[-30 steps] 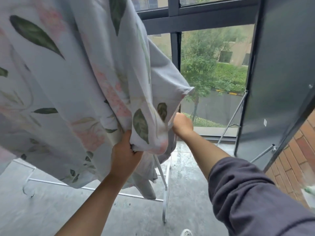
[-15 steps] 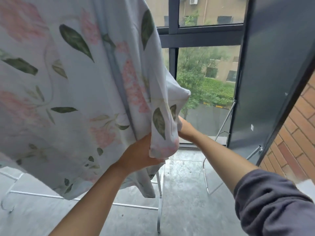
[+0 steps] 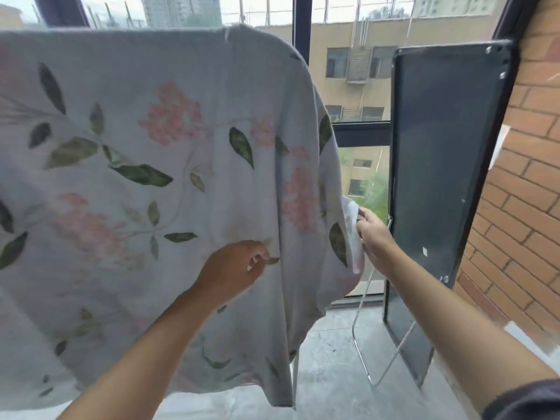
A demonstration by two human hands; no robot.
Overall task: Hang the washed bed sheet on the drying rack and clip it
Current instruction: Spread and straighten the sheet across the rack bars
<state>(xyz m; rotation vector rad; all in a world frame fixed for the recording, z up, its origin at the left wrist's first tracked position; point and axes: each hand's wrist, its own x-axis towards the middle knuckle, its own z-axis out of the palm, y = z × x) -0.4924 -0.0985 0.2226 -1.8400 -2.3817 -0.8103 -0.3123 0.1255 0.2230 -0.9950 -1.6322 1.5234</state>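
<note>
Sheet (image 3: 181, 147) hangs draped over the rack (image 3: 354, 338), floral face toward the camera, with its lower hem clear of the floor (image 3: 327, 389). Right hand (image 3: 374, 234) pinches the sheet's right edge. Left hand (image 3: 233, 268) sits at the front face with fingers curled; whether it grasps cloth cannot be told.

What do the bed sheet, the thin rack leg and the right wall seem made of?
The bed sheet looks like thin woven fabric, possibly cotton, matte, printed with flowers; it drapes in soft folds. The rack leg seems a bent metal tube, pale and shiny. The wall is red-brown brick, matte, with pale mortar lines.
</note>
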